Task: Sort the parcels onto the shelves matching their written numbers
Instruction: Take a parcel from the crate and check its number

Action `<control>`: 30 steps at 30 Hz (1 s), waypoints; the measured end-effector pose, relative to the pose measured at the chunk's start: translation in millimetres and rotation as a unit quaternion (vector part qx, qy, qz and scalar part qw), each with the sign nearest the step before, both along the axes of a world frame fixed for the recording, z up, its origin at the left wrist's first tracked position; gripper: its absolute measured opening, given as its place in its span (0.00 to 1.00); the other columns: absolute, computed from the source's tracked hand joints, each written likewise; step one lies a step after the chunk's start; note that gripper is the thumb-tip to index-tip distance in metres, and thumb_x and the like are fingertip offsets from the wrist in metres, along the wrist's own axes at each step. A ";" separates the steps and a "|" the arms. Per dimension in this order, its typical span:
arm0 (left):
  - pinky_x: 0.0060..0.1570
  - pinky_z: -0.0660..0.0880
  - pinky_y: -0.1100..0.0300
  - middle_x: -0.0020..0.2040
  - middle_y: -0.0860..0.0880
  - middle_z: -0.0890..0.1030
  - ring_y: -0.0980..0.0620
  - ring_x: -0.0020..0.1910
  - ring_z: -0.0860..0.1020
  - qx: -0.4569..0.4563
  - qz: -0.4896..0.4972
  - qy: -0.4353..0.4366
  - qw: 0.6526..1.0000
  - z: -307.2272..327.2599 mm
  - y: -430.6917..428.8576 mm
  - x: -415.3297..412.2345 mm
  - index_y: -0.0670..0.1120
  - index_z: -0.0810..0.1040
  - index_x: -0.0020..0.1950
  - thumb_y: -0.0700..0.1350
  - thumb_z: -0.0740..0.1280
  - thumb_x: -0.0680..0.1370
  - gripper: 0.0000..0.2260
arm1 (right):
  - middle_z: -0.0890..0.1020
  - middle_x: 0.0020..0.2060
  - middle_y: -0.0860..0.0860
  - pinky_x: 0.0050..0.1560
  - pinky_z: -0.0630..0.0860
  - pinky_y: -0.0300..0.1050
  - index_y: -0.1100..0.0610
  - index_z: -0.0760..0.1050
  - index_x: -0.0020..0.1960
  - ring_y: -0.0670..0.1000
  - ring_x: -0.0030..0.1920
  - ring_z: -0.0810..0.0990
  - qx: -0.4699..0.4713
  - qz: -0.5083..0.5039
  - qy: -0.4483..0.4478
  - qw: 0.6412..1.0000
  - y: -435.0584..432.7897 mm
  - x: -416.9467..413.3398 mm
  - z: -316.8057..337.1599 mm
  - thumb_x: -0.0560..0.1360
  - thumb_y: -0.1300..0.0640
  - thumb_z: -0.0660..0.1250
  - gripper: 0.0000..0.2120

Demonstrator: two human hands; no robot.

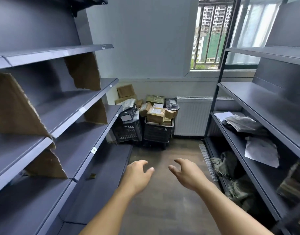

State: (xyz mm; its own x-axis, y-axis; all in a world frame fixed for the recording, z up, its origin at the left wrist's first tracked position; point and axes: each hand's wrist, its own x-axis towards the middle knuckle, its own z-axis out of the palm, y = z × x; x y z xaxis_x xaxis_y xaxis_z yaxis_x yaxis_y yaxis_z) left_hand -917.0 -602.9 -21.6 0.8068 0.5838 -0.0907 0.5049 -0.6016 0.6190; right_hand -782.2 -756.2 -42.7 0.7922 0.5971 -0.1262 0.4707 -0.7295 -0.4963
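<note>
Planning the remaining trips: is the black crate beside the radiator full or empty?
Full: cardboard boxes are heaped well above the rim of the black crate.

- The left hand [137,176] is held out above the floor [164,150], palm turned inward; nothing is gripped.
- Its fingers [142,162] are loosely curled and parted from the thumb.
- The right hand [186,177] is held above the floor level with the left, and a gap is seen between the two.
- Its fingers [179,161] are loosely curled, with nothing held.
- The left forearm [112,206] and right forearm [222,200] are bare and extended forward over the floor, angled slightly toward each other.
</note>
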 end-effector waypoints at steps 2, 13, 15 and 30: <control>0.66 0.69 0.61 0.70 0.50 0.76 0.52 0.69 0.73 -0.002 0.008 0.004 1.000 2.3 12.4 34.2 0.49 0.74 0.72 0.56 0.66 0.79 0.23 | 0.73 0.72 0.52 0.70 0.66 0.45 0.54 0.67 0.76 0.52 0.73 0.69 -0.005 0.010 -0.001 1.000 14.5 36.3 3.2 0.81 0.40 0.60 0.28; 0.63 0.73 0.56 0.66 0.51 0.78 0.51 0.65 0.75 -0.011 0.049 0.026 0.998 4.6 74.9 177.1 0.51 0.75 0.70 0.57 0.66 0.78 0.21 | 0.73 0.71 0.54 0.68 0.68 0.47 0.54 0.67 0.76 0.54 0.73 0.69 -0.012 0.039 0.000 0.999 85.5 190.4 21.8 0.81 0.40 0.59 0.28; 0.62 0.74 0.56 0.64 0.52 0.79 0.51 0.64 0.75 -0.014 0.052 0.027 0.998 2.5 90.4 198.1 0.51 0.76 0.69 0.57 0.66 0.78 0.21 | 0.73 0.72 0.53 0.69 0.68 0.46 0.53 0.67 0.76 0.53 0.73 0.69 -0.005 0.035 0.008 0.999 100.3 212.0 16.5 0.81 0.40 0.60 0.28; 0.65 0.70 0.59 0.70 0.51 0.76 0.52 0.68 0.74 -0.020 0.023 0.004 1.000 -7.3 249.7 375.9 0.50 0.74 0.72 0.56 0.64 0.80 0.21 | 0.80 0.61 0.51 0.60 0.76 0.49 0.51 0.75 0.66 0.54 0.63 0.77 -0.014 0.001 0.017 1.000 258.9 371.6 16.0 0.79 0.39 0.60 0.23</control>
